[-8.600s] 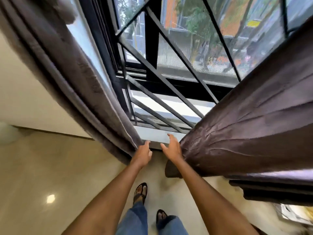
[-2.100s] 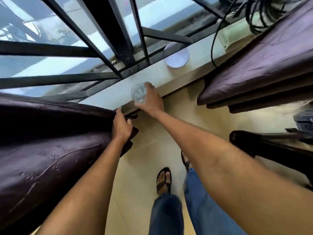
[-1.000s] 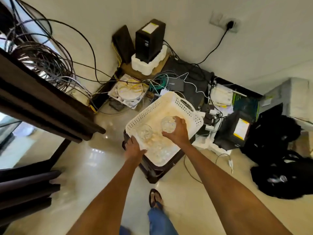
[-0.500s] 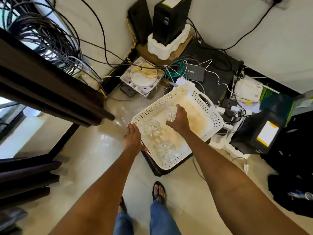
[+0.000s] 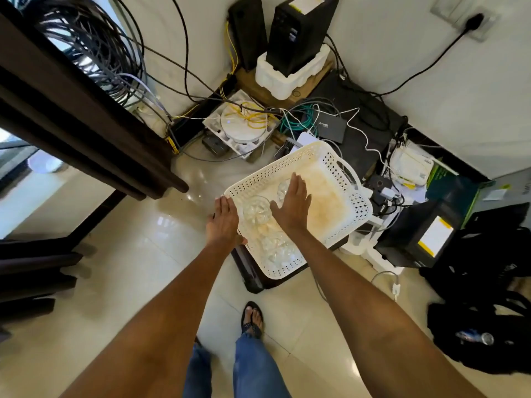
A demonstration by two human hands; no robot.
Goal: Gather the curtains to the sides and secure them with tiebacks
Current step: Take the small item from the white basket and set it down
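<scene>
A white perforated basket (image 5: 339, 168) sits on a low dark stand, holding several clear glass pieces (image 5: 257, 209). My right hand (image 5: 291, 205) hovers flat over the basket with straight fingers, one glass piece (image 5: 283, 186) showing just past its fingertips. My left hand (image 5: 224, 221) rests with straight fingers at the basket's left rim. The dark brown curtain (image 5: 86, 124) hangs gathered at the left, its folds ending above the floor. No tieback shows in view.
Behind the basket lie tangled cables (image 5: 94, 50), a white router (image 5: 244, 124), a black box on foam (image 5: 298, 33) and other electronics. Black bags (image 5: 482, 297) lie at the right. The glossy tile floor (image 5: 129, 254) spreads left of my feet.
My right hand has let go of the glass piece into the basket and its fingers have straightened. The left hand stays at the basket's rim.
</scene>
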